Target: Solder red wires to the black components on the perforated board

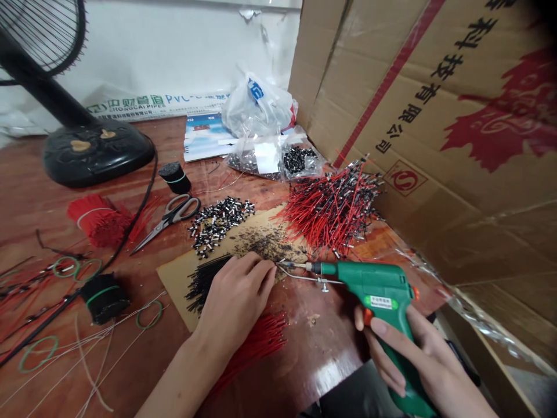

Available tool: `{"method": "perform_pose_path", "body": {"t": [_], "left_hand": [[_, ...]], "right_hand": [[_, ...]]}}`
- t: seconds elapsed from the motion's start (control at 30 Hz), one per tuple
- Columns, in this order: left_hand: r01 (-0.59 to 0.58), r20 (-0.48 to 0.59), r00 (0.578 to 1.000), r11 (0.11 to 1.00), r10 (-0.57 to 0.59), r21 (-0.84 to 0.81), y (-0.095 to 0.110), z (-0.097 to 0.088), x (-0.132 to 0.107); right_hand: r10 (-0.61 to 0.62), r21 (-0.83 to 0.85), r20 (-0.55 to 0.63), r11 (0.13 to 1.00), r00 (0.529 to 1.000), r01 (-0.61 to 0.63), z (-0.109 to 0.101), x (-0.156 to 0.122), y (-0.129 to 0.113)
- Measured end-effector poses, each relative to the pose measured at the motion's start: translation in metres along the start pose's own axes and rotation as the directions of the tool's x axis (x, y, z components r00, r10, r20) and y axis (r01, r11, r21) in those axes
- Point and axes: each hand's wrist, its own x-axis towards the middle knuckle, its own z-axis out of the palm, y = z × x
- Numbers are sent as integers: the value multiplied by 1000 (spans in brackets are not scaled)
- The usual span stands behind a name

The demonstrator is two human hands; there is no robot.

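Observation:
My right hand [418, 348] is wrapped round the grip of a green soldering gun [374, 281], with the thumb near its orange trigger. The gun points left, and its tip ends just beside the fingertips of my left hand [239, 293]. Those fingers are pinched together; whatever they hold is hidden. Beneath and beside the left hand lie cut black wires [204, 281] on a piece of cardboard [176, 284], with a bundle of red wires [263, 339] nearer me. Dark burnt specks cover the cardboard beyond the fingertips.
Small metal-and-black parts [221, 220] and a large pile of red wires [333, 206] lie behind. Scissors [172, 217], a red wire bundle [96, 217], black wire bundles [104, 296] and a fan [96, 151] are left. Plastic bags [256, 107] stand at the back, a carton [418, 116] right.

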Motion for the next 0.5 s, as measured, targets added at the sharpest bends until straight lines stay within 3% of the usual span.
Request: {"method": "perform_pose_path", "body": {"t": [0.2, 0.33, 0.43, 0.5], "left_hand": [[-2, -9, 1000, 1000, 2, 8, 0, 0, -1], [7, 15, 1000, 1000, -7, 14, 1, 0, -2], [11, 23, 1000, 1000, -11, 17, 3, -2, -1], [13, 31, 999, 1000, -13, 15, 3, -3, -1]], "right_hand": [[5, 75, -61, 997, 998, 0, 6, 1, -2], [-84, 115, -62, 989, 995, 91, 9, 0, 3], [-97, 220, -187, 966, 978, 137, 10, 1, 7], [-184, 262, -283, 929, 941, 261, 11, 4, 8]]}}
